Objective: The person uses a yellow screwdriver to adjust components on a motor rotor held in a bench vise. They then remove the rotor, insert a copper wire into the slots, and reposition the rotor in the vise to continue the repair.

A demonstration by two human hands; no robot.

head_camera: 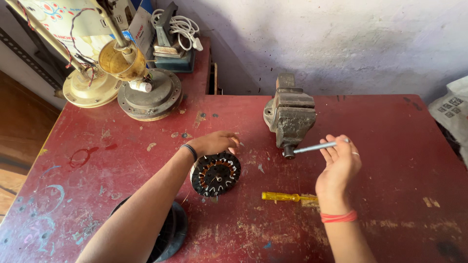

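A scuffed red workbench is standing against a flaking whitewashed wall, its paint chipped and blotched with stains. At its centre, the person's left hand is resting with its fingers curled loosely over the upper rim of a round fan-motor stator, a black laminated ring with copper-coloured windings showing between its slots; the hand is touching the part rather than clamping it. The right hand is lying palm-up with the fingers half open, the fingertips lightly pinching the thin steel handle bar of a grey cast-iron bench vise sitting just beyond, rough and pitted. A yellow translucent screwdriver is lying flat on the bench near the right wrist, which is wearing a red band; a dark band is circling the left wrist. A black round cover is lying under the left forearm at the bench's near edge. In the far left corner, a dull metal motor housing and a cream fan base are standing side by side, with a coiled white cord heaped on a device behind them.
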